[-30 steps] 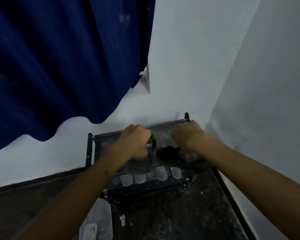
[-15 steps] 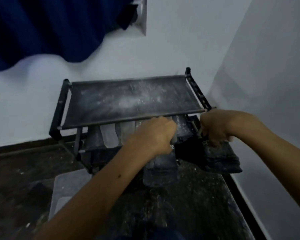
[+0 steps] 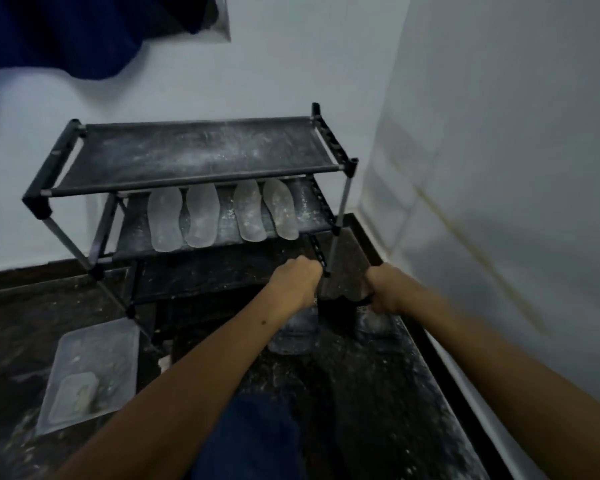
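Left arm [image 3: 205, 368]: bare, extended forward.
Left hand [image 3: 293, 285]: knuckles up, fingers curled under, gripping.
Right arm [image 3: 482, 341]: bare, extended from the right.
Right hand [image 3: 385, 289]: fingers curled, gripping, near the left hand.

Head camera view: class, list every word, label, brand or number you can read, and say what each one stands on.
On the right shoe, gripped by the right hand: faint pale marks near the fingers, too blurred to read.
On the left shoe, gripped by the left hand: nothing readable.
On the rack, the insoles and the plastic tray: no text shows.
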Action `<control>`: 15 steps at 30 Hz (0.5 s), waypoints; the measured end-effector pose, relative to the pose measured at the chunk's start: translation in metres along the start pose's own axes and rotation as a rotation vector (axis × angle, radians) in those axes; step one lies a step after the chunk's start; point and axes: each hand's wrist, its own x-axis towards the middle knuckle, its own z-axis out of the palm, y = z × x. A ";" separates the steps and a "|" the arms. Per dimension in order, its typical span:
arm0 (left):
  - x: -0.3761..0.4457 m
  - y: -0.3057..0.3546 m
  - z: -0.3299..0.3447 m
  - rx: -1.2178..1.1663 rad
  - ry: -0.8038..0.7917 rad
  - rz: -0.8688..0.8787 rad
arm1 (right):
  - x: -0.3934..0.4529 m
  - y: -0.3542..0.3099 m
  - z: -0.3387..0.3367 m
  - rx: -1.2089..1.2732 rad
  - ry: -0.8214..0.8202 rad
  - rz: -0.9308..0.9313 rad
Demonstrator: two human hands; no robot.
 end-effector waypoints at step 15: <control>0.087 0.106 0.197 0.003 -0.156 -0.078 | 0.022 0.104 0.156 0.019 -0.057 0.140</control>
